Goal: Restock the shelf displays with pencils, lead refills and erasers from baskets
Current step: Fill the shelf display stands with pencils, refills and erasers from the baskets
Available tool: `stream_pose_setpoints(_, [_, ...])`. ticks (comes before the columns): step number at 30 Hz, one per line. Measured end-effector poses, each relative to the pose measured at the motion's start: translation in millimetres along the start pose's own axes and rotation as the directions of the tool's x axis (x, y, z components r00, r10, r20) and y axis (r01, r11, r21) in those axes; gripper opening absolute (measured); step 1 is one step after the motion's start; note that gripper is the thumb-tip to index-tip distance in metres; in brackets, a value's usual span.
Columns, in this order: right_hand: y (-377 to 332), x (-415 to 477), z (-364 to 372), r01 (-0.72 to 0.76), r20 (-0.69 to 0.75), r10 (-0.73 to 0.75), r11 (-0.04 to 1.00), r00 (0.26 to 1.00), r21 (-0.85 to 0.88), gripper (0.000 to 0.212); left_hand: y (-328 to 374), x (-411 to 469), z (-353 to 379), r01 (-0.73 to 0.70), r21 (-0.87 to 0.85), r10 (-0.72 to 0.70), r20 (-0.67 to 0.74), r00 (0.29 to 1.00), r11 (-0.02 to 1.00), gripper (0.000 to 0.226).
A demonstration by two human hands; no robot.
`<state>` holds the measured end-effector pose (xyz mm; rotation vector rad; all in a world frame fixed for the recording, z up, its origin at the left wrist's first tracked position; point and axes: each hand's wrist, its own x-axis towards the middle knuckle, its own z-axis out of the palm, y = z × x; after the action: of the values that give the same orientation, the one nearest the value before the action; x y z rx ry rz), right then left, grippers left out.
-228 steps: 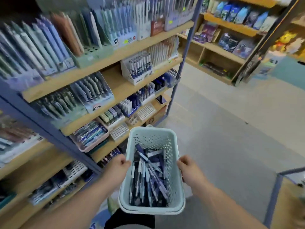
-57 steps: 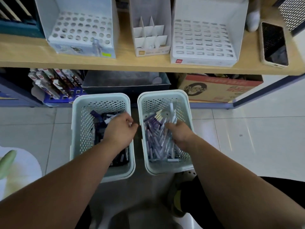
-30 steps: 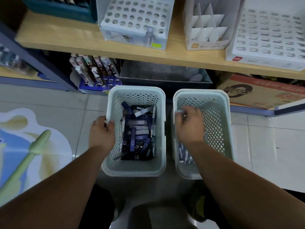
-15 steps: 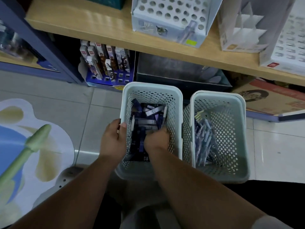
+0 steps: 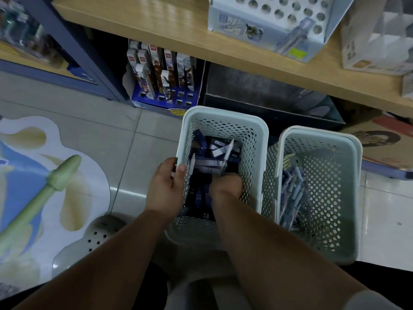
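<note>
Two pale green perforated baskets stand side by side on the tiled floor. The left basket (image 5: pixel 225 115) holds dark blue lead refill boxes (image 5: pixel 210 163) marked HB 0.5. The right basket (image 5: pixel 321 135) holds lilac mechanical pencils (image 5: pixel 292 193). My left hand (image 5: pixel 166 186) grips the left rim of the left basket, thumb inside. My right hand (image 5: pixel 226 186) reaches down among the refill boxes, its fingers hidden under them.
A wooden shelf (image 5: pixel 169 34) runs above, carrying an empty holed display stand (image 5: pixel 268 21) and a white divider box (image 5: pixel 377 41). Under it sit a blue display of boxed pens (image 5: pixel 165 72), a dark tray (image 5: pixel 263 92) and a carton (image 5: pixel 380 139). A floor sticker (image 5: pixel 33 175) lies left.
My right hand left the pencil basket, crossed into the lead refill basket and has sunk deeper into it. My left hand moved from inside that basket to its left rim.
</note>
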<state>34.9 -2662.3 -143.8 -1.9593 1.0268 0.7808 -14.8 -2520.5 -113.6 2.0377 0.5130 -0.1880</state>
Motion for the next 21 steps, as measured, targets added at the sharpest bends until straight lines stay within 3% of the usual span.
stream_pose_setpoints(4, [3,2,6,0.088,-0.084,-0.085,0.995,0.993,0.043,0.024,1,0,0,0.007,-0.007,-0.007,0.004,1.000,1.000,0.023])
stream_pose_setpoints(7, [5,-7,8,0.239,-0.108,-0.240,0.971,0.965,-0.021,0.020,1,-1,0,0.000,-0.025,0.000,0.005,1.000,1.000,0.021])
stream_pose_setpoints(10, [2,-11,6,0.363,-0.041,-0.362,0.931,0.931,0.037,0.021,-3,0,1,0.000,-0.031,0.000,0.003,1.000,1.000,0.024])
stream_pose_setpoints(13, [-10,-12,7,0.307,0.117,-0.320,0.945,0.940,0.114,0.019,-4,0,0,0.004,-0.030,-0.004,0.001,1.000,1.000,0.036])
stream_pose_setpoints(16, [-19,-11,14,0.215,0.211,-0.252,0.959,0.944,0.184,0.022,-2,-1,0,0.000,-0.039,0.000,0.009,1.000,0.999,0.027])
stream_pose_setpoints(21, [-30,-9,32,0.189,0.311,-0.214,0.976,0.926,0.109,0.018,2,0,0,-0.001,-0.049,0.001,0.009,1.000,0.999,0.021])
